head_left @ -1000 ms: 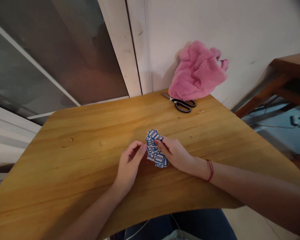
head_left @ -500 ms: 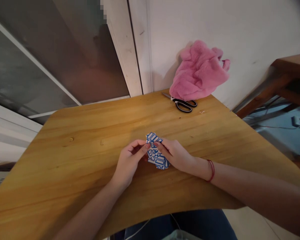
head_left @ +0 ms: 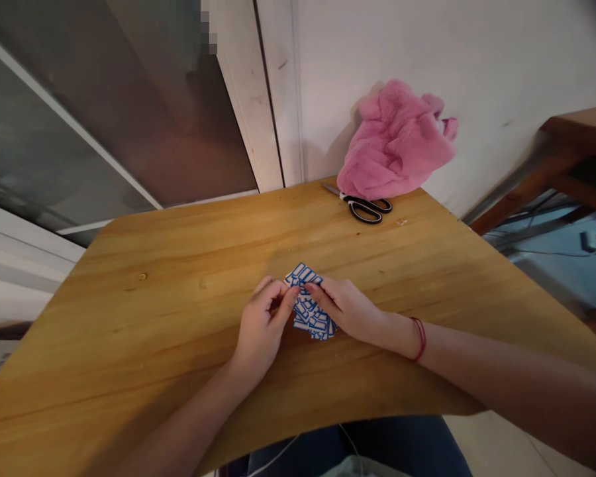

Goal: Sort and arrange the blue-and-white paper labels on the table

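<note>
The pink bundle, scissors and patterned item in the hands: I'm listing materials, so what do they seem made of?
Pink bundle: probably plush fabric, matte, from its soft folds and fuzzy look.
Scissors: grey blades, likely steel; smooth-looking black handles with pale edging, probably plastic.
Patterned item: perhaps paper or thin card, judging by its flat faces and blue outlines; its finish is unclear.

Two bare arms, which I read remotely. Left forearm (head_left: 198,414): rising from the lower edge, slanted up and rightward. Left hand (head_left: 258,324): index finger curled, thumb (head_left: 287,309) angled against it in a pinch. Right forearm (head_left: 491,361): entering from the right edge, slanted up and leftward. Right hand (head_left: 353,308): thumb extended inward, the remaining fingers largely hidden from me. Thumb tips: near each other, apart.
</note>
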### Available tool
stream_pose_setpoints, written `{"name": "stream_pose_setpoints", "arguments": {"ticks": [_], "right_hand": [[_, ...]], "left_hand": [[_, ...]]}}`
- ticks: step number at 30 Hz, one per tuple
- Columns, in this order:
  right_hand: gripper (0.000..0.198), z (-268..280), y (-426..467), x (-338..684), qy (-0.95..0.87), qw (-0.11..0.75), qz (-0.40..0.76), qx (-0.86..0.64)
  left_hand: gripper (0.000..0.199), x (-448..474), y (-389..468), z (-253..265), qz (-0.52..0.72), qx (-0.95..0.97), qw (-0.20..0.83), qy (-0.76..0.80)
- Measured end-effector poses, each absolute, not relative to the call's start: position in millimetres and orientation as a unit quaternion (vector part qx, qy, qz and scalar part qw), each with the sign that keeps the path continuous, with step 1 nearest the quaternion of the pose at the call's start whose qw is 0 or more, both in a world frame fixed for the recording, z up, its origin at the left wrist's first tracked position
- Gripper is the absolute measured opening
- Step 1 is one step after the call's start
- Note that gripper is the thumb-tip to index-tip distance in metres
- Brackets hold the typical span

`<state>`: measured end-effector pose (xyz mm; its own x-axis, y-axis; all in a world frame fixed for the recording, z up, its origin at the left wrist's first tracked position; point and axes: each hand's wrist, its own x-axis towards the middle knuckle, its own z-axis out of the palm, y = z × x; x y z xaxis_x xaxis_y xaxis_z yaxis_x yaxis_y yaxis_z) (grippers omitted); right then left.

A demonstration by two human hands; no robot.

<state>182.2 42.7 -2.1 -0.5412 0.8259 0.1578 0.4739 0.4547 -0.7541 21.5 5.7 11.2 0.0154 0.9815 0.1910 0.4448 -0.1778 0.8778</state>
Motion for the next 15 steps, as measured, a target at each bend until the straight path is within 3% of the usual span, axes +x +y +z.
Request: {"name": "stream_pose_setpoints", "arguments": {"ticks": [7,11,15], "right_hand": [[0.035,-2.4,42.8,182.0,-0.802,0.280,0.337,-0.405],[0.035,-3.1,43.7,182.3,-0.802,0.285,0.328,-0.409],[0.035,-4.2,43.9,182.4,-0.802,0.286,0.321,-0.414]], "left_hand": [[0.034,19.2,4.6,10.0,0.432,0.621,0.365,0.543],[0.024,20.5,4.5,8.5,0.445,0.578,0.439,0.525],[0.023,22.3,3.6,5.9,0.419,0.610,0.408,0.534]]}}
